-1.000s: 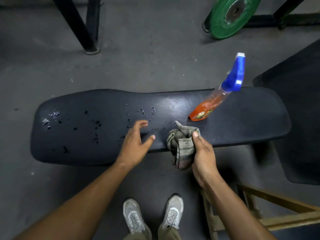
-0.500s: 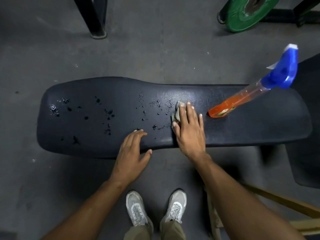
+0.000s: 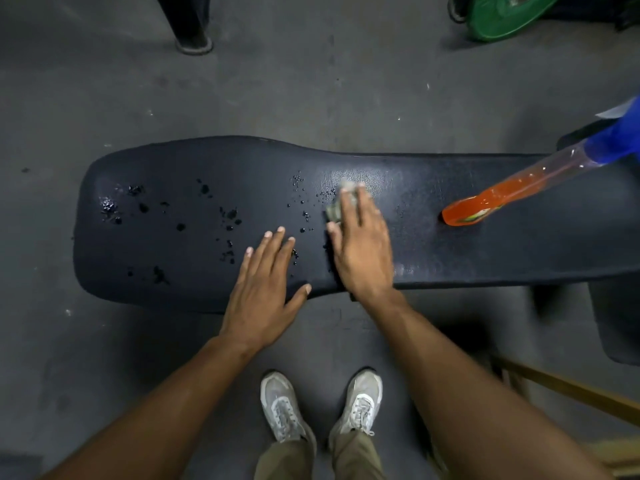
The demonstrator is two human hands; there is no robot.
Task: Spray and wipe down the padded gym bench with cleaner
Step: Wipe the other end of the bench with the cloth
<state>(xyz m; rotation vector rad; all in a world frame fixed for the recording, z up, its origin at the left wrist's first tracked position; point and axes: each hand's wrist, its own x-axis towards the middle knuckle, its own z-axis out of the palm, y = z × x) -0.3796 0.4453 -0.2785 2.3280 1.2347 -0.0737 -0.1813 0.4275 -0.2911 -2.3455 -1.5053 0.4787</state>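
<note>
The black padded bench [image 3: 467, 251] runs left to right below me, with dark droplets of cleaner scattered over its left half. My right hand [image 3: 362, 247] lies flat on a grey cloth [image 3: 337, 209], pressing it onto the middle of the pad; only the cloth's far and left edges show past my fingers. My left hand [image 3: 265, 292] rests open and flat on the pad's near edge, just left of the right hand. A spray bottle [image 3: 512, 194] with orange liquid and a blue trigger head stands on the bench at the right.
A green weight plate [image 3: 502, 15] leans at the top right. A black rack post foot [image 3: 194, 43] stands on the grey floor at the top. Another dark pad [image 3: 616, 320] and a wooden frame [image 3: 568, 393] sit at the right. My two shoes [image 3: 322, 403] are below the bench.
My right hand brought the cloth up from the bench's near edge, laid it flat on the pad and pushed it farther across. My left hand settled flat onto the near edge.
</note>
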